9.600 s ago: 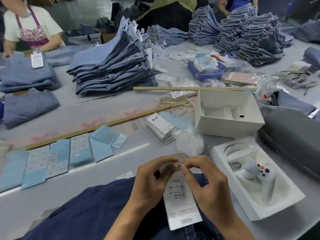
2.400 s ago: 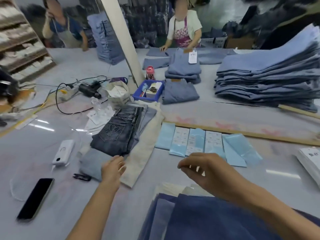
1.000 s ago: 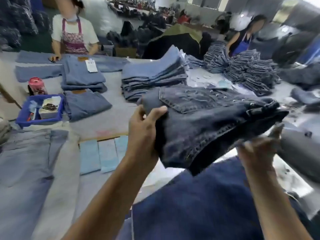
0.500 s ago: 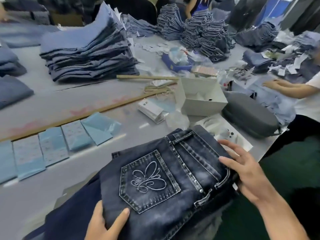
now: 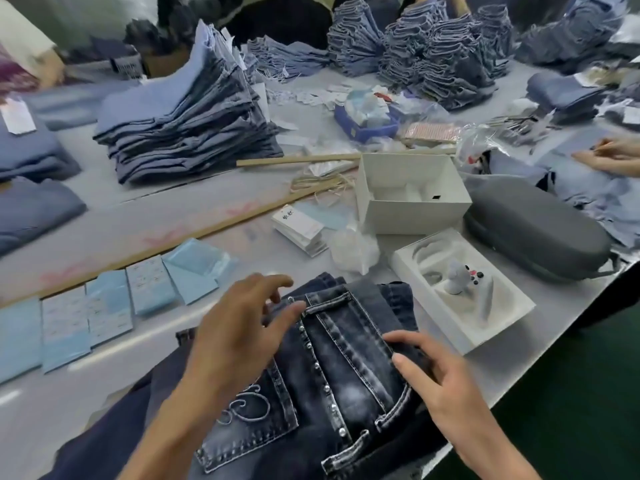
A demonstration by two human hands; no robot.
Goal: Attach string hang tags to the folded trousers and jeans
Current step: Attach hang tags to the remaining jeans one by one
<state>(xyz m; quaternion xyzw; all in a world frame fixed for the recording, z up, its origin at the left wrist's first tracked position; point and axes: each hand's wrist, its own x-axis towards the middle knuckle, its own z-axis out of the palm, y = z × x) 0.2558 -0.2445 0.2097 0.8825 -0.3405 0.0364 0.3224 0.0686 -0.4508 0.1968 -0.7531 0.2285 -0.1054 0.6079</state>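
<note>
Dark washed folded jeans (image 5: 346,358) lie waistband-up, exposing belt loops for tagging. Left hand (image 5: 239,334) hovers with fingers loose; right hand (image 5: 436,379) pinches the waistband edge, steadying it.

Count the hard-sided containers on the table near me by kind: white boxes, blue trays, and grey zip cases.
White boxes: 2, the empty open box and the tray box holding a small white gadget
Blue trays: 1, the blue tray
Grey zip cases: 1, the grey case
Total: 4
</note>
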